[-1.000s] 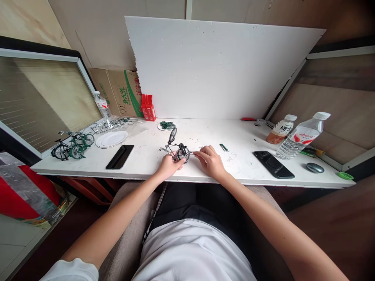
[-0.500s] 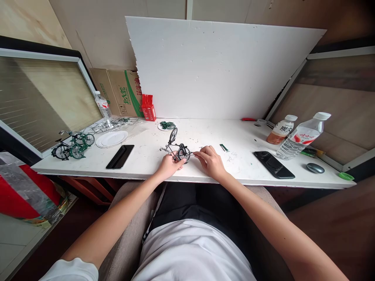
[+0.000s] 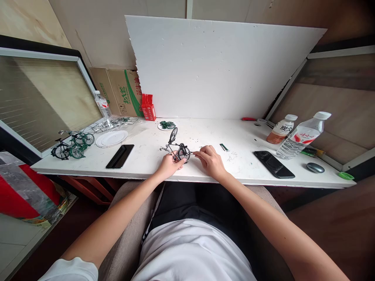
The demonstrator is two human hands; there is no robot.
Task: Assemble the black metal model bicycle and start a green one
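Observation:
A small black model bicycle (image 3: 184, 151) is tipped over near the table's front edge, one wheel pointing up and away. My left hand (image 3: 170, 166) is closed round its frame beside the nearer wheel, the thumb pressed against that wheel. On the other side, my right hand (image 3: 211, 160) pinches a thin dark piece (image 3: 192, 153) that reaches to the wheel's right edge. Too little of this piece shows to tell its kind. A small green strip-like part (image 3: 224, 147) lies to the right of my right hand.
Several assembled model bicycles (image 3: 73, 145) stand at the left, near white plates (image 3: 111, 138) and a phone (image 3: 120, 156). Green parts rest on a plate (image 3: 160, 127) behind. At right are another phone (image 3: 274, 164), a drink bottle (image 3: 281, 129), a water bottle (image 3: 303, 136) and a mouse (image 3: 315, 168).

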